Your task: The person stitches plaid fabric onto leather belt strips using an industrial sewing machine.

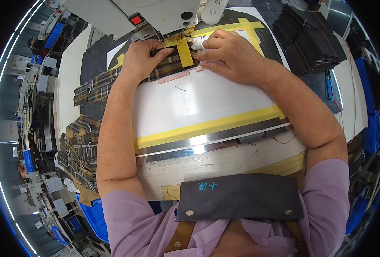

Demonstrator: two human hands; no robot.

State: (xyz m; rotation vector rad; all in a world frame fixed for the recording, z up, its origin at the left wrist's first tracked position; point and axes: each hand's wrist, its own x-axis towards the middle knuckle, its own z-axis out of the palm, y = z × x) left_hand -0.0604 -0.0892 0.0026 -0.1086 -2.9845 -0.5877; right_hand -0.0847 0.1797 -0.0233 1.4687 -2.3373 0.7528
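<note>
A plaid fabric strip (168, 67) in brown, black and tan lies across the work plate, beneath the head of a sewing machine (155, 15). My left hand (143, 60) grips the strip left of the needle area, thumb on top and the other fingertips partly hidden. A yellow flat guide (185, 52) crosses the strip. Right of this guide, my right hand (230, 55) pinches the strip's end, thumb and fingers close together. One of its fingers bears a white wrap or cap (197, 45). The needle itself cannot be made out.
More plaid pieces with metal rings (81, 141) hang over the table's left side. A stack of dark pieces (307, 40) stands at the far right. Yellow tape (207, 127) edges the white sheet (185, 103). Blue bins (91, 218) sit below the table.
</note>
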